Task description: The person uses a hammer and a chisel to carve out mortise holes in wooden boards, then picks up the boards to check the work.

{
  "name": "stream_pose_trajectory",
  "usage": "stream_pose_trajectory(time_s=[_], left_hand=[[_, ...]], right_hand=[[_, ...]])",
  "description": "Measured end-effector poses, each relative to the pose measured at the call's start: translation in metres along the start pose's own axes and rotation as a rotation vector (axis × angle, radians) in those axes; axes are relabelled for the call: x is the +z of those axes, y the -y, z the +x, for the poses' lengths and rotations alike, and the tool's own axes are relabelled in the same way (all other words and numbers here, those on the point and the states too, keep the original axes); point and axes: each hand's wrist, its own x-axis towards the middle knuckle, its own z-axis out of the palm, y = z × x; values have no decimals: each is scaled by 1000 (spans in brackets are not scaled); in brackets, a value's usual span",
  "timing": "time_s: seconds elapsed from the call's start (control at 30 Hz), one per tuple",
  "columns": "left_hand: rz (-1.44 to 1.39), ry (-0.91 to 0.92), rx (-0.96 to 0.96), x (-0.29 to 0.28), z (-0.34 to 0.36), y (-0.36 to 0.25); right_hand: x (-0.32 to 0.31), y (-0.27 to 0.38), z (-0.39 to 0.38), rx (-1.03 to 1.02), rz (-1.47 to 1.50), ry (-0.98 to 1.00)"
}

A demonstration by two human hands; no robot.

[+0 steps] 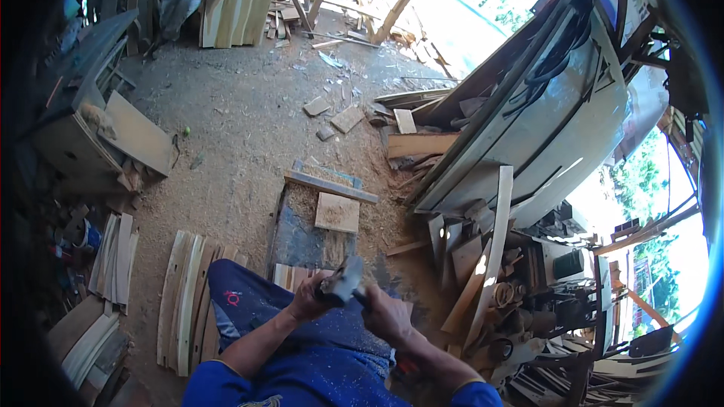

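In front of my lap, my right hand (386, 318) is closed around the dark handle of what looks like a hammer (347, 277), with a blocky grey head. My left hand (308, 300) is closed right beside that head, its fingers curled; what they grip is hidden behind the head. Under and beyond my hands stretches a low, dark work board (290, 230). A square wooden block (337, 212) lies on it, dusted with shavings. Past the block, a narrow wooden strip (332, 185) crosses the board. Several short slats (285, 275) lie near my left hand.
Curved wooden slats (181, 301) are stacked on the floor at my left. Sawdust and offcuts (347, 118) are scattered ahead. Large panels (528, 120) lean at the right, above a heap of scrap wood and a long upright plank (494, 249). A wooden box (75, 143) stands far left.
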Motion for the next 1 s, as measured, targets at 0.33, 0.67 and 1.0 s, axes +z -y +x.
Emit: stream_pose_trajectory(time_s=[0.33, 0.67, 1.0], left_hand=[[-195, 29, -448, -26, 79, 75], [94, 484, 409, -20, -45, 7], [-491, -397, 47, -41, 87, -31]], right_hand=[[-27, 2, 13, 54, 268, -261], [32, -55, -59, 231, 268, -199], [69, -75, -102, 400, 389, -45]])
